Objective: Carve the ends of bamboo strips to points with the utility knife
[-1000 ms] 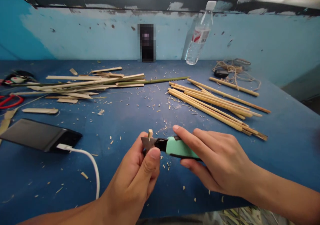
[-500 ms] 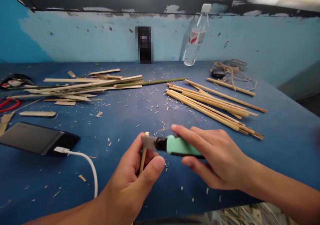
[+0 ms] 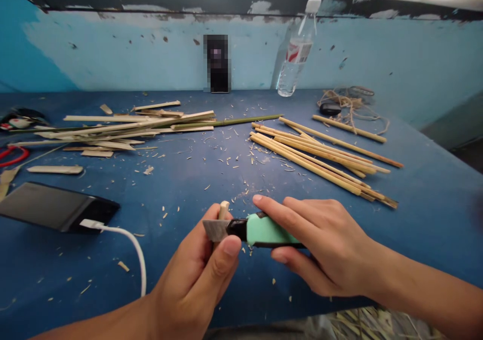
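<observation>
In my left hand (image 3: 202, 267) a short thin bamboo stick (image 3: 224, 209) stands nearly upright, its pale end poking above the fingers. Most of the stick is hidden by the hand and the blade. My right hand (image 3: 320, 244) is closed around the mint-green and black handle of a utility knife (image 3: 271, 229), index finger stretched along the top. The knife's blade lies across the stick just below its tip, close to my left thumb. Small shavings are scattered on the blue table (image 3: 181, 259) around both hands.
Several bamboo sticks (image 3: 313, 156) lie at the right, split strips (image 3: 124, 129) at the left. A power bank (image 3: 56, 206) with a white cable (image 3: 138, 252) is near my left arm. Further back are a water bottle (image 3: 296, 53), a phone (image 3: 218, 66), and twine (image 3: 354, 106).
The knife blade has moved down along the stick and slightly left, so more of the pale tip shows. My left thumb has shifted a little left.
</observation>
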Tool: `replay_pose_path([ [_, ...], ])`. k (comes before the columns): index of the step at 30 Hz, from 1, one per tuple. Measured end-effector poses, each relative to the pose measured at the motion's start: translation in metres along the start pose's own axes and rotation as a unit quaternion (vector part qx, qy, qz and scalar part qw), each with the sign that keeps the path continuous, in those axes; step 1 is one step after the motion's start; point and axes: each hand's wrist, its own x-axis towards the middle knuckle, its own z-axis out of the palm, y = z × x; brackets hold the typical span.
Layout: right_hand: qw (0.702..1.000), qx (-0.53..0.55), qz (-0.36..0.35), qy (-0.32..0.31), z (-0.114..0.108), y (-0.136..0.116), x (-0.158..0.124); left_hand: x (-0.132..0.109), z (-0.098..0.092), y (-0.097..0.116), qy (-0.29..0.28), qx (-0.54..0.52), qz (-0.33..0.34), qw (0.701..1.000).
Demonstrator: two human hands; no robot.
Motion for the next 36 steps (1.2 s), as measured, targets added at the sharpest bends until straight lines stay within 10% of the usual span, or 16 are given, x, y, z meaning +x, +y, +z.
replay_pose_path([
  [27,0.973,-0.203,0.053,0.092,0.023,-0.018,0.009,0.019,0.013,0.017,0.079,0.006,-0.014,0.997],
  [36,0.997,-0.067,0.031,0.038,0.014,-0.011,0.006,0.009,0.012,0.01,0.058,-0.05,-0.018,0.997],
])
